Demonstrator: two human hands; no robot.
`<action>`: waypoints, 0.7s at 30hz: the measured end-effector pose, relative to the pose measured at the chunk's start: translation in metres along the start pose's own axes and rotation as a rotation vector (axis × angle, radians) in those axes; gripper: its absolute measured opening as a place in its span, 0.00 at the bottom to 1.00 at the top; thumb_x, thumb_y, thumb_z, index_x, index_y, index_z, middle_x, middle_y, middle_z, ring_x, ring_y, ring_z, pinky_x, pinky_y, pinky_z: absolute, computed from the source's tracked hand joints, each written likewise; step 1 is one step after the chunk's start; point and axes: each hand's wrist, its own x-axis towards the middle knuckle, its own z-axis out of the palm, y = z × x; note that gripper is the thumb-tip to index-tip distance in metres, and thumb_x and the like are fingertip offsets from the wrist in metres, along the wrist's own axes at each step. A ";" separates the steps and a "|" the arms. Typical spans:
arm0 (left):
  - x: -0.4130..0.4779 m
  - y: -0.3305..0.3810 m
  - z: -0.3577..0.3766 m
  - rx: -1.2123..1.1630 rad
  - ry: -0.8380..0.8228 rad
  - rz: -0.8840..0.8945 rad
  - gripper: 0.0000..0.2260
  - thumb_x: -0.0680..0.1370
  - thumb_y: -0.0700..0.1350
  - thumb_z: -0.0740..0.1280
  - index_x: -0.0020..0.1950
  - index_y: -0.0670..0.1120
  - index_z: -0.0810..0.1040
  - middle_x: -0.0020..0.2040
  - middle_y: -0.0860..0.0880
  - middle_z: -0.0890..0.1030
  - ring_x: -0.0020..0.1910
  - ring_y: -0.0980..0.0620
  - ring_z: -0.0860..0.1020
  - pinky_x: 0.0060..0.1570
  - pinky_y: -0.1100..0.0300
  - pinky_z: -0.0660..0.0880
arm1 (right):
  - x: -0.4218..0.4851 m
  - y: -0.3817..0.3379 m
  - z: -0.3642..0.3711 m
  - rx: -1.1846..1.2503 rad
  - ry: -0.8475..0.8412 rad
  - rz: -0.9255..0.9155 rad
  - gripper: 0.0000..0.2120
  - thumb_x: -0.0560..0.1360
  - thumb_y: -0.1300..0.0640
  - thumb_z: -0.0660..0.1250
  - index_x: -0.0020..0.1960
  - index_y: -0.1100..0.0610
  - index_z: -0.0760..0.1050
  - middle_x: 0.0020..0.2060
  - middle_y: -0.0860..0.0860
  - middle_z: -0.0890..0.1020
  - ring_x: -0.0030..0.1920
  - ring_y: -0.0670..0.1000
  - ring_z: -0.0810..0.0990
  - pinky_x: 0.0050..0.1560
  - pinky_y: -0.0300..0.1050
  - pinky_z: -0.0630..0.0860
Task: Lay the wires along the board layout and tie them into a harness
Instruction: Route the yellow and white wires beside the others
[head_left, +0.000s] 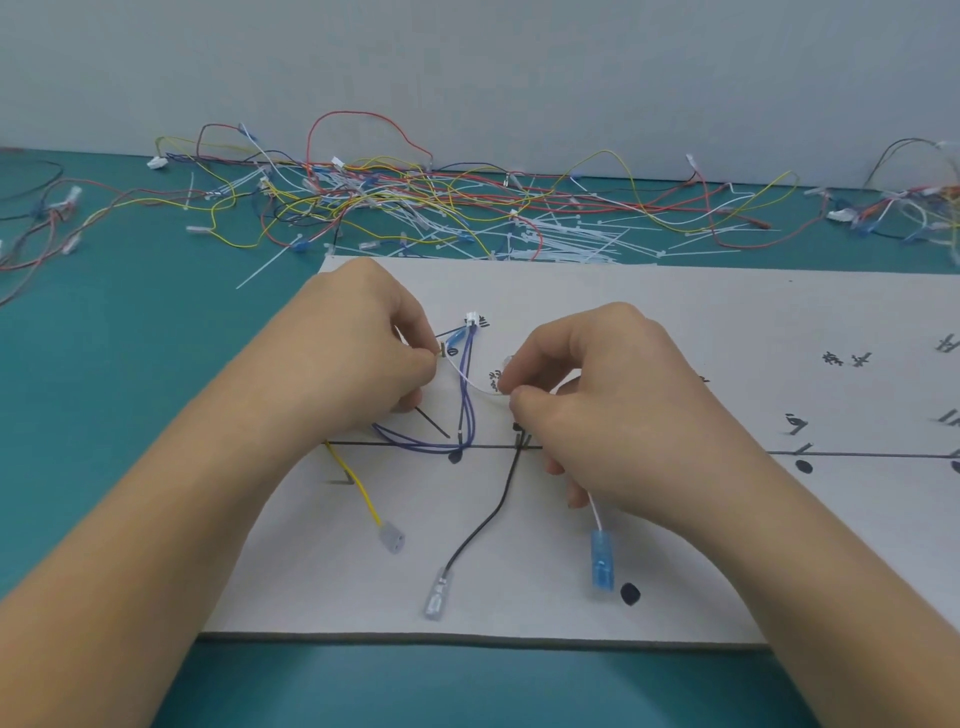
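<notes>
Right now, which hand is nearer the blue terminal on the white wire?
Right. The right hand sits just above the blue terminal; the left hand is farther, up and leftward.

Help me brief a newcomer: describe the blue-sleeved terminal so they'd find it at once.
On the white board, look near its front edge, just below the right hand. A white wire runs from that hand to the blue-sleeved terminal; the terminals left of it, on black and yellow wires, are clear grey.
</notes>
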 end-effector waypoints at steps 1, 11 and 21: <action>-0.001 0.000 -0.001 0.013 -0.009 0.000 0.09 0.75 0.39 0.68 0.38 0.49 0.85 0.29 0.53 0.84 0.16 0.61 0.71 0.17 0.70 0.65 | 0.000 0.000 0.001 0.008 -0.013 0.002 0.10 0.74 0.64 0.65 0.39 0.54 0.82 0.31 0.49 0.82 0.18 0.49 0.76 0.18 0.40 0.73; -0.011 -0.003 -0.012 0.072 -0.152 0.034 0.08 0.75 0.42 0.68 0.38 0.49 0.85 0.31 0.52 0.85 0.17 0.54 0.72 0.24 0.62 0.74 | -0.003 -0.002 0.009 0.311 -0.157 0.039 0.07 0.73 0.68 0.69 0.40 0.61 0.83 0.26 0.55 0.81 0.23 0.54 0.80 0.26 0.46 0.79; -0.027 -0.012 -0.021 -0.186 -0.216 0.041 0.03 0.75 0.44 0.74 0.41 0.51 0.86 0.33 0.45 0.85 0.21 0.50 0.76 0.22 0.61 0.71 | -0.006 -0.005 0.009 0.334 -0.172 0.038 0.05 0.74 0.68 0.74 0.49 0.62 0.80 0.29 0.59 0.84 0.27 0.56 0.84 0.28 0.44 0.79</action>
